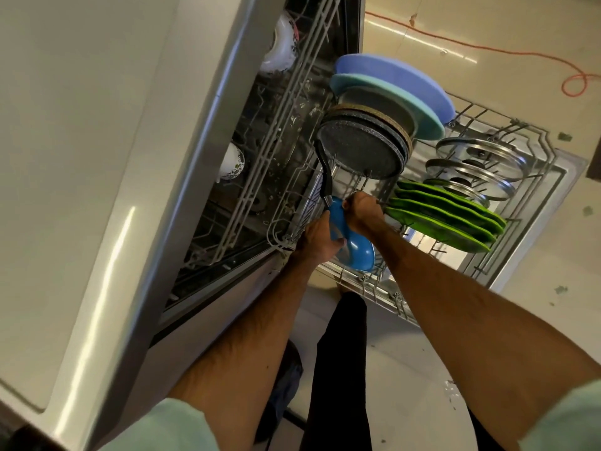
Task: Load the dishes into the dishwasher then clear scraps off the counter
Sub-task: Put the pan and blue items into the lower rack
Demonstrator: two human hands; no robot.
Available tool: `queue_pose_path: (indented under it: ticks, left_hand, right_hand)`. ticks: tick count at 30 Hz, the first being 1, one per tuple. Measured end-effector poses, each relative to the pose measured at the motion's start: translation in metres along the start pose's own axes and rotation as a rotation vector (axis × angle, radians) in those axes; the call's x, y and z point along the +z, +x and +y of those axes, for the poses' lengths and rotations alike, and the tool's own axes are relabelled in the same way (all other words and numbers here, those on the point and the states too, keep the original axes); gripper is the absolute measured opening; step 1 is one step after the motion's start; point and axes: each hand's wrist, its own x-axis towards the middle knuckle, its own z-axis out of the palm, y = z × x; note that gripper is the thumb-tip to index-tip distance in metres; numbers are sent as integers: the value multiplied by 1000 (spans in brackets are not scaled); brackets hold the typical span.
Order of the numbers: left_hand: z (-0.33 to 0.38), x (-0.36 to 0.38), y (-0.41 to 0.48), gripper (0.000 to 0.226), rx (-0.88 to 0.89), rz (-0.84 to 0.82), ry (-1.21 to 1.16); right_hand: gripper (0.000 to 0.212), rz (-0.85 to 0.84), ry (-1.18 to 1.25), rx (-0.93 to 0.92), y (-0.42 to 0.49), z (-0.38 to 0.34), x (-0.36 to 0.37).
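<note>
Both my hands hold a blue bowl (353,247) over the near corner of the pulled-out lower rack (533,131) of the dishwasher. My left hand (317,237) grips its left side with the thumb on the rim. My right hand (362,211) curls over its upper edge. Just above stands a grey speckled pan (361,151) with a black handle, then a grey plate, a teal plate (422,115) and a lilac plate (406,76). Green plates (445,216) stand to the right.
Glass lids (478,164) stand at the rack's far right. The upper rack (292,125) holds white patterned cups (279,43). The counter top (81,157) fills the left. An orange cable (487,50) lies on the floor. My legs are below the rack.
</note>
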Motion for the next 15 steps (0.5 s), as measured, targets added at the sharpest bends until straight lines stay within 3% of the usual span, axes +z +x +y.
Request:
queue_pose_path:
  ticks: [11, 15]
  left_hand:
    - [8, 5, 12, 88, 11, -15, 86]
    - [15, 5, 10, 83, -14, 9, 55]
  right_hand:
    - [29, -37, 68, -28, -5, -2, -2]
    - [28, -43, 104, -30, -14, 1, -5]
